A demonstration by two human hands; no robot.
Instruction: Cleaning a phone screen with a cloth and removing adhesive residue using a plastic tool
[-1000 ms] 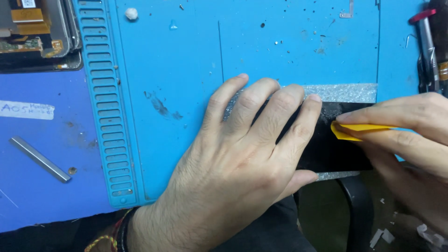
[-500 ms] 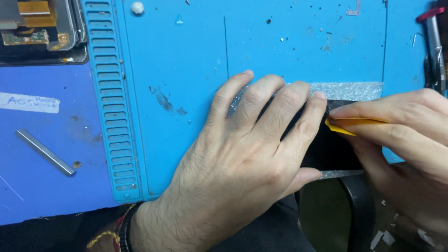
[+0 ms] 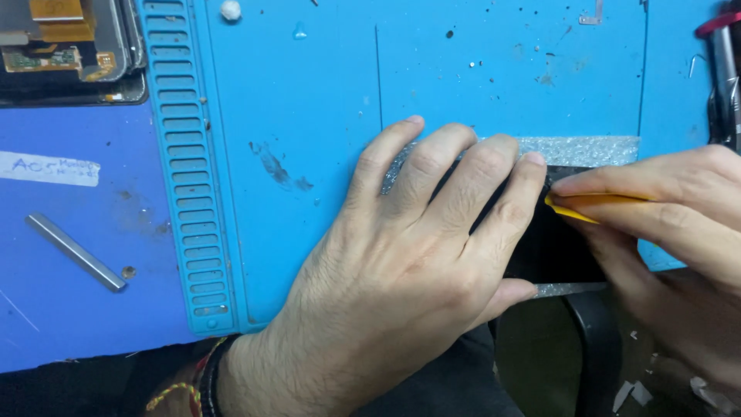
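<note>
The left hand (image 3: 409, 262) lies flat, fingers spread and pressing down on a black flat device (image 3: 552, 247) that sits at the near edge of the blue work mat (image 3: 309, 116); the palm grips nothing. At three o'clock from it, the right hand (image 3: 671, 232) pinches a thin yellow pry pick (image 3: 575, 207) between thumb and fingers, its tip touching the device's upper edge just beside the left little finger. A strip of silvery bubble wrap (image 3: 587, 148) shows beyond the device at twelve o'clock, and a sliver of it below, under the device. A beaded bracelet (image 3: 197, 378) circles the left wrist at seven o'clock. Out at nine o'clock a small grey metal bar (image 3: 75, 251) rests on the darker blue surface, with a white paper label (image 3: 48, 167) beyond it. The mat's ribbed slotted edge (image 3: 185, 170) runs between them and the hand. Farthest off, at eleven o'clock, an opened device with orange flex cables (image 3: 65, 46) lies in the corner; a dark tool with a red part (image 3: 722, 69) stands at one o'clock.
</note>
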